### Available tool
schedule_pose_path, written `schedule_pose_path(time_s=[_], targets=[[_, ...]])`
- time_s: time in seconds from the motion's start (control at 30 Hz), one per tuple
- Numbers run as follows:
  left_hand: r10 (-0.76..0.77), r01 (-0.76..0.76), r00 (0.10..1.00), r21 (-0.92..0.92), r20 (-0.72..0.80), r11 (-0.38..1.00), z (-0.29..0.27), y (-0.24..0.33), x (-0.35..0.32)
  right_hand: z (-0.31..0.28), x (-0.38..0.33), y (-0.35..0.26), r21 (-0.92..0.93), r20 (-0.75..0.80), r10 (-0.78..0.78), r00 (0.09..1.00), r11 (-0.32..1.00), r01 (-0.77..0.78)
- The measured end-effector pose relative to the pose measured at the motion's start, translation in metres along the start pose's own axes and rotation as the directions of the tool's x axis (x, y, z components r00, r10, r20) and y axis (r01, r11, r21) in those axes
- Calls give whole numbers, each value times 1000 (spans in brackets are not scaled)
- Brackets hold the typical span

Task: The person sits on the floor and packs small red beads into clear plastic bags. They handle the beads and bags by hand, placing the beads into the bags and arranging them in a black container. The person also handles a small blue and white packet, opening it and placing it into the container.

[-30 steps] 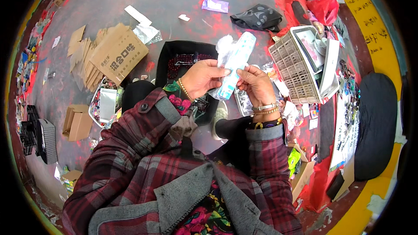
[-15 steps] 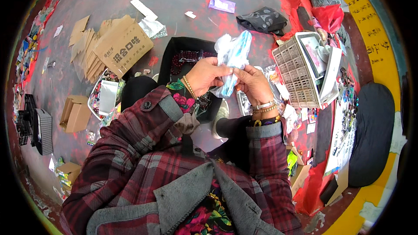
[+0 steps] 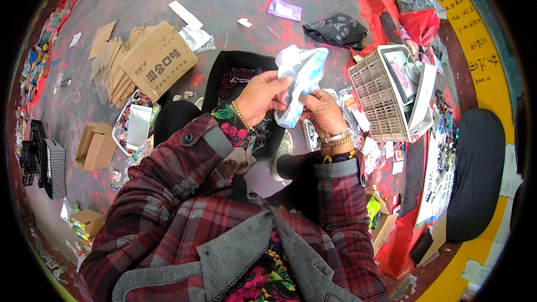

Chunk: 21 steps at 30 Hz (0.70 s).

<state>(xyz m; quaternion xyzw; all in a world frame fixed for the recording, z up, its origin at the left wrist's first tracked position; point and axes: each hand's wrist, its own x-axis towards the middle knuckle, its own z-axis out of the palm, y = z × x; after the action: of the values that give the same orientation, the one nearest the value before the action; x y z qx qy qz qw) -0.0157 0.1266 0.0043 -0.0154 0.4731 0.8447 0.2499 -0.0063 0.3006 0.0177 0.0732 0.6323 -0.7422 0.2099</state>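
Note:
A crumpled blue-and-white plastic packet [image 3: 306, 72] is held up in front of me between both hands. My left hand [image 3: 257, 98] pinches its left edge between thumb and fingers. Lower down on its right side, my right hand [image 3: 324, 113] grips it with thumb and bent fingers. What lies inside the plastic cannot be made out. Below my hands stands a black fabric bin [image 3: 224, 60], partly hidden by them. A dark red dotted item [image 3: 228, 85] and some clear-wrapped pieces lie in the bin.
Flattened cardboard [image 3: 159, 61] and a white basket of small goods [image 3: 122, 128] sit to the left. At right a beige plastic crate [image 3: 375, 98] holds flat boxes. A dark patterned bag [image 3: 337, 31] and a purple packet [image 3: 285, 9] lie farther off on the floor.
The packet has been turned and spread wider, its upper end tilting right. My right hand has slid slightly lower and my left hand has shifted a little left.

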Motion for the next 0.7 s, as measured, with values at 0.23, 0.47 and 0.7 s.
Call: schedule_pose_path(time_s=[0.23, 0.47, 0.7], targets=[[56, -65, 994, -109, -90, 992, -8, 1, 1, -16, 8, 14, 249, 75, 32, 997, 967, -49], [126, -128, 992, -123, -22, 984, -7, 5, 2, -8, 9, 17, 489, 161, -91, 983, 872, 1], [76, -78, 996, -51, -52, 996, -7, 3, -2, 13, 11, 11, 510, 121, 0, 993, 858, -62]])
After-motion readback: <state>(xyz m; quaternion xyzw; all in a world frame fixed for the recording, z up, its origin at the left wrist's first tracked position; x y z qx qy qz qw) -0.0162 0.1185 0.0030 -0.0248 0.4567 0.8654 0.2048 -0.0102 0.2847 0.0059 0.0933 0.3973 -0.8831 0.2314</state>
